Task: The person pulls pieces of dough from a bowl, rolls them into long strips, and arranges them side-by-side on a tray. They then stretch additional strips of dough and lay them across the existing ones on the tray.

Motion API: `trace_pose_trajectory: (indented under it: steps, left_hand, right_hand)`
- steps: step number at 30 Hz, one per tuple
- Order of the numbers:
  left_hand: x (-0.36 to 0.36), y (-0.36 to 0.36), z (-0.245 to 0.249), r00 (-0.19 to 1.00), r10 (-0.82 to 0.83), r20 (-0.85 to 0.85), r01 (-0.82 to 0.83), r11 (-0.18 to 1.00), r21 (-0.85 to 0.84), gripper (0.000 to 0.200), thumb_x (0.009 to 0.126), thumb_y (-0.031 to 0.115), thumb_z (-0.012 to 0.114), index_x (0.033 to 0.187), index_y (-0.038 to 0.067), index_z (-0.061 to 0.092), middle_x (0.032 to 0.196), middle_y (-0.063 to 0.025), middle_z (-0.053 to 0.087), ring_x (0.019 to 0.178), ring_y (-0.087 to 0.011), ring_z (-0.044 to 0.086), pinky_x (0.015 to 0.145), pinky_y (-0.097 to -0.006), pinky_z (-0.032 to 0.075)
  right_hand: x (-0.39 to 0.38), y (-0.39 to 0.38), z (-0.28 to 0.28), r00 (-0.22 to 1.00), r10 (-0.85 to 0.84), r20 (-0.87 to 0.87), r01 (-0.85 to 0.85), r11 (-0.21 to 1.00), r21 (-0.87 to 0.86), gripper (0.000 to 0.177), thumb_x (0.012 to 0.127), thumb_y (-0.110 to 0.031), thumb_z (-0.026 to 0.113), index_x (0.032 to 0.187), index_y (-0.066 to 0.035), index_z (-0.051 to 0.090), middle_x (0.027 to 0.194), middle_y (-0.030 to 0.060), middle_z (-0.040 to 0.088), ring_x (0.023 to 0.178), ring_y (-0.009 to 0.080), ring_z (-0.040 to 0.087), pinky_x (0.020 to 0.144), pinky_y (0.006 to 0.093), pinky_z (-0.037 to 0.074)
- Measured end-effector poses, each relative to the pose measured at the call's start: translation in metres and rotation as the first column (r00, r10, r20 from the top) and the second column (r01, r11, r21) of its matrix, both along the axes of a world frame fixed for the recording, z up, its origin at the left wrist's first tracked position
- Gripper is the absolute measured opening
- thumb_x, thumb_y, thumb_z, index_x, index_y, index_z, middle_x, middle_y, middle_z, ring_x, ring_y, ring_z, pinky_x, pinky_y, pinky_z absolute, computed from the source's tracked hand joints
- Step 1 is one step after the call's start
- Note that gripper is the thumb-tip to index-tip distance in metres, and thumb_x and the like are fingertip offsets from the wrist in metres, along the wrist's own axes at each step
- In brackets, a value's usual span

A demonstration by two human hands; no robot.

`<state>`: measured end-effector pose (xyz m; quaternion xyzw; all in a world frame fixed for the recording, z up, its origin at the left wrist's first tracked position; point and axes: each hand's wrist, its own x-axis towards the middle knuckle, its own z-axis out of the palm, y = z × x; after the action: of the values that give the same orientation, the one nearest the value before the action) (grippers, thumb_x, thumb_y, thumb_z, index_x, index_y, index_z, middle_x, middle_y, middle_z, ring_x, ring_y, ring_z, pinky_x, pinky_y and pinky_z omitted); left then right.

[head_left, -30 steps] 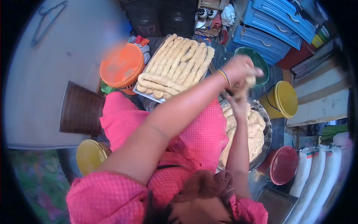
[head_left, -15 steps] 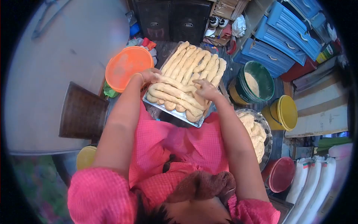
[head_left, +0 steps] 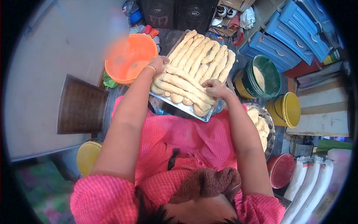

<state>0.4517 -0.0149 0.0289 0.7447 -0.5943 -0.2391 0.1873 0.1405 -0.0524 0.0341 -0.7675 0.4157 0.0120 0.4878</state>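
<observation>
Long pale dough ropes (head_left: pixel 197 56) lie side by side on a metal tray (head_left: pixel 181 108) in front of me. Several more ropes run crosswise over their near part. At the left edge of the tray, my left hand (head_left: pixel 160 64) is closed on the left end of the farthest crosswise dough rope (head_left: pixel 184 75). My right hand (head_left: pixel 218 90), fingers curled, pinches the same rope near its right end. The exact fingertip contact is partly hidden on both sides. Closer to me, the folded rope ends hang in rounded lumps over the near side.
An orange basin (head_left: pixel 130 61) stands left of the tray. To the right are a green bucket (head_left: pixel 266 76) with flour-like powder, a yellow bucket (head_left: pixel 291 110) and a bowl of dough (head_left: pixel 261 128). Black speakers (head_left: pixel 195 15) and blue drawers (head_left: pixel 274 52) stand behind.
My right hand has gone from spread fingers over the dough to a curled grip at the rope's right end. My left hand stays at the left end. The whole view has shifted slightly.
</observation>
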Motion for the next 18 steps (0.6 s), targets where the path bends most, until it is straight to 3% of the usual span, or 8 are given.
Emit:
trace_pose_trajectory:
  steps: [3,5,6,8,11,13,15,18]
  left_hand:
    - [0.003,0.001,-0.005,0.991,-0.115,0.063,0.117,0.992,-0.036,0.038,0.065,-0.002,0.060,0.102,0.009,0.064,0.099,-0.0160,0.063,0.091,-0.0262,0.061,0.082,-0.0312,0.047]
    - [0.003,0.000,-0.012,0.993,-0.006,-0.118,0.001,0.999,-0.045,0.034,0.066,0.000,0.060,0.099,0.008,0.064,0.100,-0.0159,0.062,0.093,-0.0274,0.060,0.084,-0.0318,0.046]
    - [0.004,0.000,-0.020,0.993,-0.014,-0.114,0.009,0.999,-0.044,0.034,0.066,0.000,0.060,0.099,0.008,0.064,0.100,-0.0159,0.062,0.093,-0.0274,0.060,0.084,-0.0318,0.046]
    - [0.004,0.003,-0.026,0.948,-0.299,0.107,0.316,0.922,-0.225,0.028,0.068,0.002,0.060,0.095,0.007,0.065,0.100,-0.0151,0.060,0.094,-0.0274,0.058,0.085,-0.0324,0.045]
    - [0.007,0.001,-0.018,0.971,-0.240,-0.020,0.239,0.971,-0.029,0.027,0.070,0.007,0.061,0.098,0.008,0.064,0.108,-0.0145,0.055,0.101,-0.0291,0.054,0.089,-0.0342,0.042]
    - [0.007,0.000,-0.014,0.969,-0.245,-0.020,0.246,0.969,0.018,0.030,0.072,0.010,0.062,0.102,0.010,0.062,0.111,-0.0142,0.053,0.105,-0.0293,0.051,0.091,-0.0346,0.040]
    - [0.004,-0.003,-0.016,0.967,-0.252,-0.025,0.253,0.966,0.061,0.033,0.073,0.013,0.062,0.106,0.011,0.061,0.115,-0.0139,0.051,0.108,-0.0294,0.049,0.094,-0.0350,0.038]
    - [-0.016,0.001,-0.019,0.967,-0.244,0.077,0.254,0.951,-0.177,0.037,0.080,0.029,0.058,0.114,0.014,0.056,0.122,-0.0132,0.048,0.115,-0.0278,0.044,0.101,-0.0403,0.029]
  right_hand:
    - [0.004,-0.003,-0.009,0.975,-0.042,0.218,0.084,0.979,-0.188,0.038,0.069,-0.009,0.050,0.105,-0.003,0.059,0.096,0.0129,0.063,0.087,0.0232,0.060,0.076,0.0300,0.048]
    - [0.008,-0.002,-0.007,0.968,-0.144,0.207,0.155,0.987,-0.035,0.037,0.073,-0.010,0.053,0.109,-0.002,0.057,0.101,0.0112,0.061,0.095,0.0173,0.057,0.085,0.0277,0.044]
    - [0.011,0.002,-0.004,0.984,-0.088,0.154,0.102,0.991,-0.084,0.037,0.074,-0.014,0.056,0.110,-0.003,0.056,0.102,0.0125,0.061,0.096,0.0195,0.057,0.086,0.0289,0.043]
    - [0.015,0.009,0.007,0.997,0.082,-0.005,-0.081,0.962,-0.262,0.043,0.077,-0.029,0.061,0.113,-0.005,0.056,0.107,0.0159,0.059,0.103,0.0266,0.054,0.092,0.0328,0.040]
    - [0.018,0.007,-0.009,0.987,0.124,-0.102,-0.158,0.868,-0.471,0.046,0.076,-0.032,0.062,0.113,-0.006,0.056,0.105,0.0172,0.059,0.099,0.0281,0.056,0.087,0.0338,0.042]
    - [0.016,0.000,-0.010,0.991,0.132,-0.011,-0.126,0.912,-0.391,0.046,0.077,-0.033,0.061,0.113,-0.005,0.056,0.103,0.0179,0.060,0.098,0.0285,0.057,0.086,0.0344,0.043]
    - [0.015,0.000,0.003,0.979,-0.120,0.167,0.155,0.964,-0.215,0.045,0.077,-0.033,0.062,0.111,-0.004,0.057,0.101,0.0180,0.060,0.095,0.0291,0.058,0.085,0.0349,0.043]
    - [0.007,-0.002,0.022,0.982,-0.163,-0.097,0.130,0.950,-0.283,0.051,0.072,-0.041,0.065,0.107,-0.005,0.058,0.097,0.0175,0.061,0.093,0.0286,0.058,0.082,0.0350,0.045]
